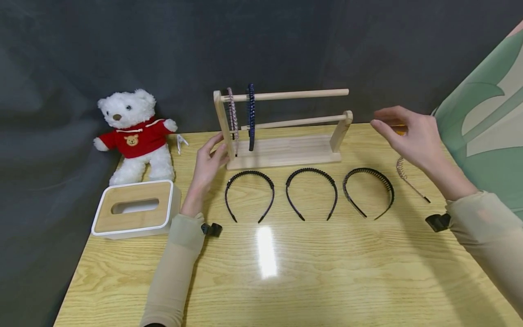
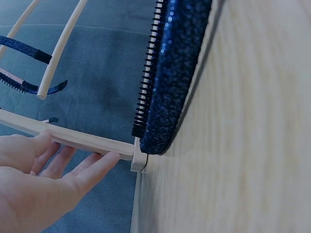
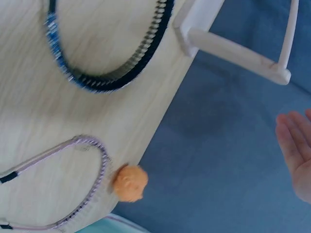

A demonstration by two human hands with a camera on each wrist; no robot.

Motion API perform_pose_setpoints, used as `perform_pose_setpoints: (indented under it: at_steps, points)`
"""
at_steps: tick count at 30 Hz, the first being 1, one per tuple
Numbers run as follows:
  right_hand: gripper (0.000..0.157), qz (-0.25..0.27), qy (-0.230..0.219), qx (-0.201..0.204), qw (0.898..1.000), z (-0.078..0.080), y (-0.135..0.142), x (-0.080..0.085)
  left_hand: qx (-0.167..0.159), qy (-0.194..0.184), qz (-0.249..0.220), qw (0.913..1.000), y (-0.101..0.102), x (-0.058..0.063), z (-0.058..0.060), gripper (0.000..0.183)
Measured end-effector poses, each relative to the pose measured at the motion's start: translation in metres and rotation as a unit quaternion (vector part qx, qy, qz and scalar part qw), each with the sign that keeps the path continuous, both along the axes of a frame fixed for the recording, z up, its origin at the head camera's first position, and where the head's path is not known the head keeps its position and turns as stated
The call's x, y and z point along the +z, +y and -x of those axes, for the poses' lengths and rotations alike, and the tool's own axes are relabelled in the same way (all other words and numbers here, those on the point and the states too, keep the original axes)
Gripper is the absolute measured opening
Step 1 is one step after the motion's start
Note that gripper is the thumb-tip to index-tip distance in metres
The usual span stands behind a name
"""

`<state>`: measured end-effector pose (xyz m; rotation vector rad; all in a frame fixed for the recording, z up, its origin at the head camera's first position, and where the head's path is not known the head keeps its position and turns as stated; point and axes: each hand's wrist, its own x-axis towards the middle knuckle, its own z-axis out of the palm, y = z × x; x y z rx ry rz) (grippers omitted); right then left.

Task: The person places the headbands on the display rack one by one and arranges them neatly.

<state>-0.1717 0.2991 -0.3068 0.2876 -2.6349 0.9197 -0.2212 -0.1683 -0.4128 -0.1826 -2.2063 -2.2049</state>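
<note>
My left hand [image 1: 209, 163] is at the left post of a wooden headband rack [image 1: 286, 152], its fairly straight fingers touching the post. A pink headband [image 1: 233, 113] and a dark blue glittery headband [image 1: 251, 118] hang at the left end of the rack's upper rod. Raised to the right of the rack, my right hand [image 1: 412, 134] holds nothing, with thumb and fingers apart. In front of the rack lie three dark headbands [image 1: 250, 172] [image 1: 311, 170] [image 1: 369, 170] in a row. A thin pink headband [image 1: 412, 185] lies below my right hand, which partly covers it.
A white teddy bear [image 1: 136, 138] in a red hoodie sits back left, behind a tissue box [image 1: 135, 209] with a wooden lid. A small white clip-like thing [image 1: 181, 143] lies beside the bear. An orange lump [image 3: 129, 183] is near the table's back right edge.
</note>
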Motion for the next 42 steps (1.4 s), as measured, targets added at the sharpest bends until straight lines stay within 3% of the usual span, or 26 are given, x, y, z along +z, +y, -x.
perform_pose_setpoints:
  at_steps: [10, 26, 35, 42]
  points:
    - [0.038, -0.013, -0.04, 0.002, 0.999, 0.006, 0.031, -0.008, 0.0, -0.004, 0.0, 1.0, 0.0, 0.003, -0.002, 0.047]
    - [0.04, -0.022, -0.057, -0.012, 0.998, 0.012, 0.081, -0.018, 0.0, 0.002, -0.001, 1.0, 0.001, 0.002, -0.001, 0.047]
    - [0.043, -0.044, -0.083, -0.043, 0.995, 0.01, 0.109, -0.025, -0.002, 0.005, -0.007, 1.0, 0.0, 0.0, -0.001, 0.046]
    - [0.048, -0.099, -0.091, -0.075, 0.988, 0.01, 0.119, -0.035, -0.001, 0.004, -0.002, 1.0, 0.0, 0.0, -0.001, 0.046]
